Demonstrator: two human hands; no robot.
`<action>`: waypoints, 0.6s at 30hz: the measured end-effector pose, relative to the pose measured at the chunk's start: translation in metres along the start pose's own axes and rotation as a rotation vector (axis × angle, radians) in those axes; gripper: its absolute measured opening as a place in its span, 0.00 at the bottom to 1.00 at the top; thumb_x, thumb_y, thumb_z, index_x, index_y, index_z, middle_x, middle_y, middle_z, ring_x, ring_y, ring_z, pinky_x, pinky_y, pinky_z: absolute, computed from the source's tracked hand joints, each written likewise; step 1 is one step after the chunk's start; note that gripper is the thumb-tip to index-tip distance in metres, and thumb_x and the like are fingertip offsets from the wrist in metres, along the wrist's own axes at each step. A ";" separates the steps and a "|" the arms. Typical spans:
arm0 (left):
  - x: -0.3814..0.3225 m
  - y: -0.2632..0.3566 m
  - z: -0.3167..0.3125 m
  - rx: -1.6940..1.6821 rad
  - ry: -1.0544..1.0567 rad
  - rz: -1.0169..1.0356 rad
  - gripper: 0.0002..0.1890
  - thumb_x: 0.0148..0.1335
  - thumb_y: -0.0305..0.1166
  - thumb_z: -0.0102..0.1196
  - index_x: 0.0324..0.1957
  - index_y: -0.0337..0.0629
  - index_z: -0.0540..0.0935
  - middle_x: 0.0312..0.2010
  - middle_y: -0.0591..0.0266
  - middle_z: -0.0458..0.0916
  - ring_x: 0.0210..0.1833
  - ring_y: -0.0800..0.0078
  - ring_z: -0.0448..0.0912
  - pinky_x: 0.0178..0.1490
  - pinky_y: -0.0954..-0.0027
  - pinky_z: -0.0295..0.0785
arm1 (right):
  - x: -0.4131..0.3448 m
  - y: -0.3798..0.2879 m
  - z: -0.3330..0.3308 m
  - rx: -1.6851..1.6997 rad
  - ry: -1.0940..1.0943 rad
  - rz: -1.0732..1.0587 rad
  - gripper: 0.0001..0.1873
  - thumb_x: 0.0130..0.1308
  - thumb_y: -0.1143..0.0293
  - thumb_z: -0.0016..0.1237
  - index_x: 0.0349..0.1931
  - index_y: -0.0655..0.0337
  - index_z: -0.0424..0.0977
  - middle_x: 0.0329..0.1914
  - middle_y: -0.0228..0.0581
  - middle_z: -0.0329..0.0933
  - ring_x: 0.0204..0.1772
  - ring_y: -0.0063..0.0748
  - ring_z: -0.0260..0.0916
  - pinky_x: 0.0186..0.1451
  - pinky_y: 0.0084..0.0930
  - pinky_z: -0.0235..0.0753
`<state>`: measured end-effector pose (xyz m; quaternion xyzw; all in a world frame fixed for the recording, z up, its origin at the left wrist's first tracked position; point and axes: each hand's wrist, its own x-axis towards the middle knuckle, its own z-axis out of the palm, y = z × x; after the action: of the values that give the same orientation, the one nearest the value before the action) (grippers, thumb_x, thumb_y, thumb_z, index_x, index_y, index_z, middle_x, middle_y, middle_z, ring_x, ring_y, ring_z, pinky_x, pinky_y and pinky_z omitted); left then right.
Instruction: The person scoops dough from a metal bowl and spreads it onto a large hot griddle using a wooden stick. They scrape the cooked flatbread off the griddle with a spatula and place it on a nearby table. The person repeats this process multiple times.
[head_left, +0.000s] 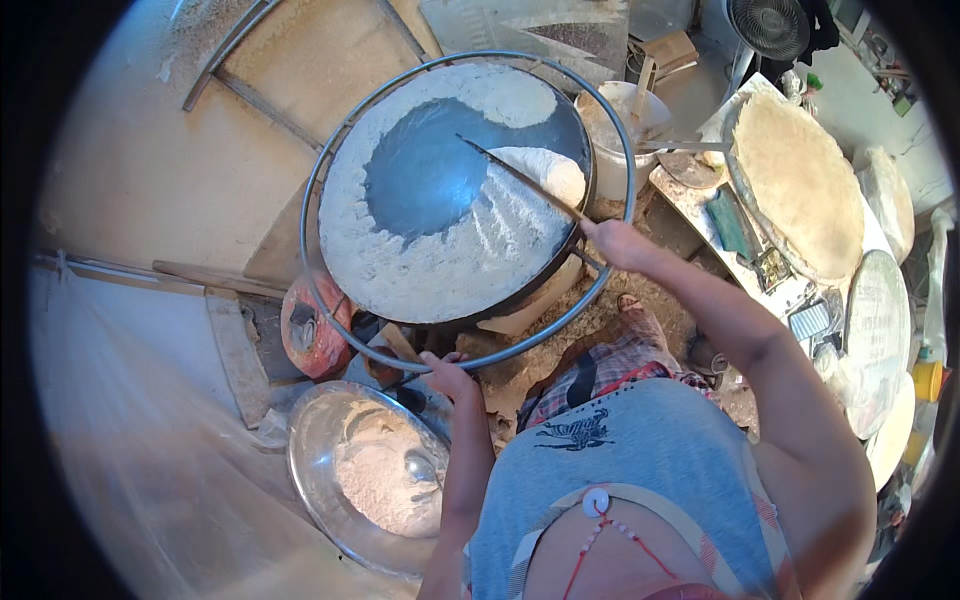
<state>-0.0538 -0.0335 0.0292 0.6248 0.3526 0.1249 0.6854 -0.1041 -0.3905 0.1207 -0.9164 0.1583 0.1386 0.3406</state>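
Note:
A round griddle (427, 172) lies before me, ringed by a blue-grey metal hoop (630, 180). Pale batter or meal (420, 285) covers much of its surface, and a dark patch shows at the middle and upper right. My right hand (616, 244) grips a long thin wooden stick (525, 180) that reaches across the griddle to the dark patch. Beneath the stick's middle, a thick pale roll or mound (551, 176) lies near the right edge. My left hand (450, 375) is at the hoop's lower edge; its fingers are partly hidden, and whether they close round the hoop is unclear.
A metal basin (315, 480) of pale meal with a ladle stands at lower left, near a red round object (319, 330). At upper right are a white bucket (619, 161), a side table (694, 202) with a stack of round flatbreads (799, 187), and a fan (769, 26).

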 end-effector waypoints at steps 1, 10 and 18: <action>0.002 -0.007 0.007 -0.009 -0.008 -0.015 0.24 0.68 0.37 0.44 0.53 0.21 0.64 0.25 0.49 0.75 0.17 0.64 0.74 0.22 0.67 0.74 | -0.007 -0.018 0.003 0.039 -0.031 0.094 0.35 0.73 0.44 0.18 0.34 0.68 0.72 0.32 0.60 0.75 0.41 0.58 0.74 0.48 0.48 0.73; 0.062 0.025 -0.011 0.391 0.216 0.573 0.31 0.70 0.51 0.38 0.37 0.22 0.72 0.19 0.48 0.75 0.15 0.63 0.73 0.17 0.66 0.70 | 0.015 0.007 -0.007 0.076 0.012 0.098 0.38 0.73 0.44 0.19 0.35 0.74 0.74 0.33 0.64 0.76 0.43 0.60 0.75 0.51 0.48 0.71; 0.016 0.016 -0.021 -0.066 -0.037 -0.009 0.36 0.70 0.56 0.29 0.36 0.27 0.76 0.29 0.49 0.77 0.20 0.64 0.74 0.21 0.66 0.73 | -0.015 0.035 -0.007 0.013 -0.089 0.033 0.40 0.72 0.41 0.16 0.38 0.71 0.75 0.37 0.60 0.76 0.45 0.60 0.74 0.53 0.47 0.72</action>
<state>-0.0508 -0.0047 0.0398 0.6025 0.3382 0.1219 0.7126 -0.1305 -0.4173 0.1104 -0.9043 0.1590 0.1838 0.3510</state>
